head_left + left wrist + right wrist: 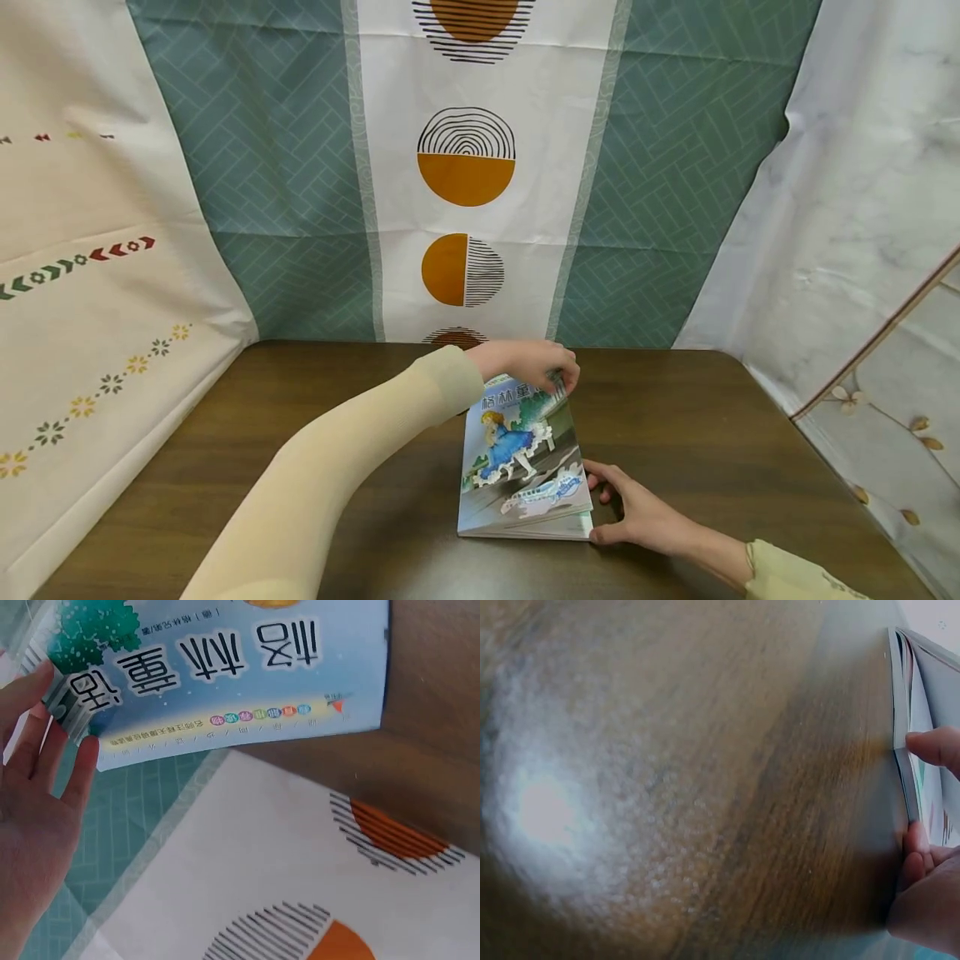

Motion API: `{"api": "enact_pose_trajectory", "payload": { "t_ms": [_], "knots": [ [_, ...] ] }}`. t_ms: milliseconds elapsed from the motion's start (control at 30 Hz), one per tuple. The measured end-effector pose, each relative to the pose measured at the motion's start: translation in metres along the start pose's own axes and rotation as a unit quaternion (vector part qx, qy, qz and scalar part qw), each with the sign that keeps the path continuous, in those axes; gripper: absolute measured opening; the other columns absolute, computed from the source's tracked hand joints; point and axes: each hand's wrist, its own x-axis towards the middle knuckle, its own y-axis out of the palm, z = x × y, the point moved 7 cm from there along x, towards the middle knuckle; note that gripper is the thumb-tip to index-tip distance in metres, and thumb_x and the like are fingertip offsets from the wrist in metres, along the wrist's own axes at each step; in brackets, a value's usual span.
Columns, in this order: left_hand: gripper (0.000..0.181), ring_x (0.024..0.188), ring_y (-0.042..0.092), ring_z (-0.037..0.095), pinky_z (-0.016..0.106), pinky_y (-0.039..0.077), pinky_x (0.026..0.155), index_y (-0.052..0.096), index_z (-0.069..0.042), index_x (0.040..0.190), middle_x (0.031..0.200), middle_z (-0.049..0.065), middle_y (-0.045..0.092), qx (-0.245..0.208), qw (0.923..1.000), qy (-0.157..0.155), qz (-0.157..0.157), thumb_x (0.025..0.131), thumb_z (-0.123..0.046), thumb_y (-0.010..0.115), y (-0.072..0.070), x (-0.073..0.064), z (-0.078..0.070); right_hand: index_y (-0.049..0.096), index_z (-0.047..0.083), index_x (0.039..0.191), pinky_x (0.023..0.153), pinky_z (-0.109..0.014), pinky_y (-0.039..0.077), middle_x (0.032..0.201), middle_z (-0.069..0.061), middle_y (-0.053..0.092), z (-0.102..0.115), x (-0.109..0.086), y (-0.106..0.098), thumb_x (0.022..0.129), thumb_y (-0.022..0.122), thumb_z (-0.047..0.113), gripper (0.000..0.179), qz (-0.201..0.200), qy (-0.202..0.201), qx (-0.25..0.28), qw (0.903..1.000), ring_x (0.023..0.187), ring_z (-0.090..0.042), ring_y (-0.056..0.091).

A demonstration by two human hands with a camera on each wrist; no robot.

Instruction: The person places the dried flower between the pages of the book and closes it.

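Observation:
A paperback book [517, 467] lies on the table, its cover showing a figure in a blue dress and Chinese characters. My left hand [536, 362] reaches over its top and pinches the upper right corner of the front cover, which is lifted a little from the pages. The left wrist view shows the same cover [247, 682], with fingertips [86, 754] at its corner. At the book's lower right edge, my right hand [637, 508] holds the side with thumb and fingers. Page edges [919, 712] stand slightly parted beside the thumb [934, 746] in the right wrist view.
Dark brown wood makes up the tabletop [675, 425]. A green and white patterned cloth [468, 275] hangs behind it. Pale cloths hang at the left [90, 333] and right [847, 208] sides.

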Motion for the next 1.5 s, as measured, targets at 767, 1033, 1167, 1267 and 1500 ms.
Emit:
{"api": "enact_pose_trajectory", "payload": {
  "t_ms": [767,1033,1167,1267,1500],
  "knots": [
    [0.011,0.099,0.047,0.01,0.023,0.04,0.081,0.062,-0.027,0.095,0.108,-0.009,0.058,0.028,0.9994,-0.019,-0.007,0.098,-0.016,0.061,0.059,0.037,0.004,0.032,-0.003,0.149,0.075,-0.023,0.035,0.122,-0.011,0.045,0.001,-0.003,-0.001,0.076,0.082,0.023,0.092,0.005,-0.002,-0.025,0.9997,0.098,-0.004,0.042],
    [0.015,0.098,0.048,0.01,0.022,0.041,0.082,0.065,-0.026,0.096,0.107,-0.008,0.059,0.005,0.9995,-0.028,0.008,0.097,-0.011,0.061,0.064,0.039,0.005,0.03,0.0,0.151,0.074,-0.024,0.035,0.125,-0.012,0.044,0.002,-0.004,0.0,0.079,0.081,0.024,0.092,0.016,0.008,-0.014,0.9997,0.1,-0.005,0.041],
    [0.016,0.098,0.052,0.009,0.021,0.043,0.083,0.068,-0.023,0.1,0.111,-0.006,0.06,-0.033,0.9991,-0.024,0.008,0.096,-0.009,0.062,0.064,0.039,0.008,0.031,0.0,0.151,0.072,-0.024,0.035,0.125,-0.012,0.044,0.001,-0.003,0.0,0.078,0.082,0.026,0.092,0.013,0.018,-0.01,0.9997,0.099,-0.003,0.041],
    [0.017,0.098,0.055,0.009,0.02,0.044,0.082,0.071,-0.021,0.103,0.114,-0.004,0.061,-0.053,0.9983,-0.024,0.007,0.096,-0.009,0.062,0.065,0.04,0.012,0.032,-0.001,0.15,0.07,-0.025,0.035,0.124,-0.012,0.044,0.001,-0.003,0.0,0.079,0.082,0.026,0.092,0.012,0.022,-0.008,0.9997,0.098,-0.004,0.041],
    [0.018,0.1,0.056,0.009,0.019,0.043,0.08,0.072,-0.021,0.106,0.116,-0.005,0.064,-0.072,0.997,-0.029,0.008,0.096,-0.01,0.062,0.066,0.041,0.015,0.034,0.001,0.15,0.07,-0.025,0.035,0.123,-0.011,0.045,-0.001,-0.003,0.0,0.078,0.082,0.029,0.091,0.003,0.027,-0.026,0.9993,0.098,-0.004,0.041]
  ]
}}
